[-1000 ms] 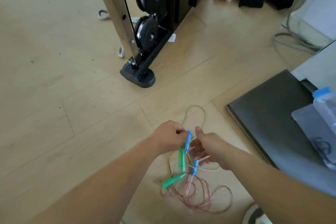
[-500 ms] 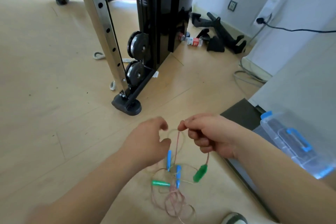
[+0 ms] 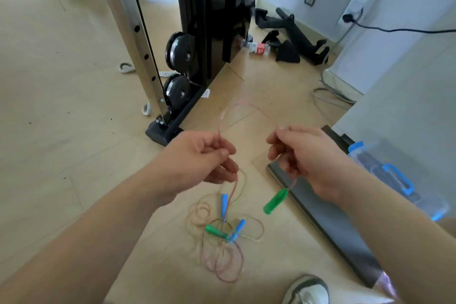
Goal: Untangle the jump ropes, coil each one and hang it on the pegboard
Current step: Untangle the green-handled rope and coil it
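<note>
While left hand (image 3: 204, 158) and right hand (image 3: 299, 153) each pinch the pink rope (image 3: 234, 189) in curled fingers (image 3: 225, 152), the tangle (image 3: 222, 254) lies on the floor (image 3: 61, 106). Rope looks thin, limp, slick: grip near the green handle (image 3: 275, 201).

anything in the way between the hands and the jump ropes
No. The left hand and right hand both pinch the pink rope; below the left hand it runs into the tangle on the floor. No pegboard is in view.
</note>
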`<state>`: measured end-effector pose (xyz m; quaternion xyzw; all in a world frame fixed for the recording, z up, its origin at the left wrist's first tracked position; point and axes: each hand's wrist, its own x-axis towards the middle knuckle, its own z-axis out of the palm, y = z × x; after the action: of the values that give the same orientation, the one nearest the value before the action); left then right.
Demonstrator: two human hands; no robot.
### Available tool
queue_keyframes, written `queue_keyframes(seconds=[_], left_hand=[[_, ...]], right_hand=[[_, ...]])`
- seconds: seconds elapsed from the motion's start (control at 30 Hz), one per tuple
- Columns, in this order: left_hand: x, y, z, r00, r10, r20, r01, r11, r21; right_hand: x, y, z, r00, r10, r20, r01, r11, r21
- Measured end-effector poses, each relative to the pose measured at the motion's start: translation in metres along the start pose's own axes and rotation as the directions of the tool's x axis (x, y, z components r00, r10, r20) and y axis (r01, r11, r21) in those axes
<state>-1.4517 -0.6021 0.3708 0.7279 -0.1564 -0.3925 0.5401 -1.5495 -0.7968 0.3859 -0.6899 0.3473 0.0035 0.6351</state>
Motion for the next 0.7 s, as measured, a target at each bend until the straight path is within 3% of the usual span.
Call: queue_keyframes(seconds=[0.07, 0.13, 0.2, 0.27, 0.33, 0.4, 0.43, 0.5, 0.6, 0.7], left_hand=[[-0.003, 0.012, -0.004, 0.999, 0.033, -0.041, -0.045, 0.933, -0.357], [-0.002, 0.018, -0.008, 0.994, 0.06, -0.088, -0.1, 0.803, -0.588], [0.002, 0.023, -0.015, 0.987, 0.071, -0.141, -0.152, 0.672, -0.725], [0.009, 0.026, -0.02, 0.982, 0.084, -0.171, -0.187, 0.599, -0.778], [0.017, 0.019, -0.021, 0.976, 0.069, -0.209, -0.192, 0.73, -0.656], [0.024, 0.001, -0.021, 0.965, 0.032, -0.261, -0.109, 0.952, -0.285], [0.025, -0.008, -0.019, 0.969, 0.023, -0.245, -0.044, 0.996, -0.081], [0.024, -0.02, -0.012, 0.998, -0.04, -0.044, 0.047, 0.988, 0.148], [0.017, -0.027, 0.005, 0.948, -0.139, 0.288, 0.081, 0.975, 0.205], [0.018, -0.034, 0.017, 0.944, -0.125, 0.305, 0.002, 0.928, 0.373]], right_hand=[[-0.004, 0.006, 0.014, 0.988, -0.006, 0.152, 0.016, 0.998, -0.067], [-0.005, 0.007, 0.028, 0.947, -0.003, 0.321, 0.027, 0.997, -0.069], [-0.005, 0.006, 0.038, 0.913, -0.012, 0.407, 0.092, 0.98, -0.177], [-0.005, 0.009, 0.043, 0.925, -0.04, 0.378, 0.183, 0.919, -0.349], [-0.002, 0.013, 0.043, 0.949, -0.039, 0.313, 0.136, 0.946, -0.295], [0.004, 0.013, 0.04, 0.961, 0.016, 0.277, -0.016, 1.0, -0.003], [0.009, 0.011, 0.038, 0.962, 0.025, 0.271, -0.056, 0.993, 0.108], [0.017, 0.008, 0.034, 0.962, 0.03, 0.272, -0.092, 0.971, 0.22], [0.024, 0.004, 0.028, 0.961, 0.044, 0.274, -0.131, 0.942, 0.308], [0.028, -0.003, 0.023, 0.964, 0.04, 0.264, -0.155, 0.889, 0.43]])
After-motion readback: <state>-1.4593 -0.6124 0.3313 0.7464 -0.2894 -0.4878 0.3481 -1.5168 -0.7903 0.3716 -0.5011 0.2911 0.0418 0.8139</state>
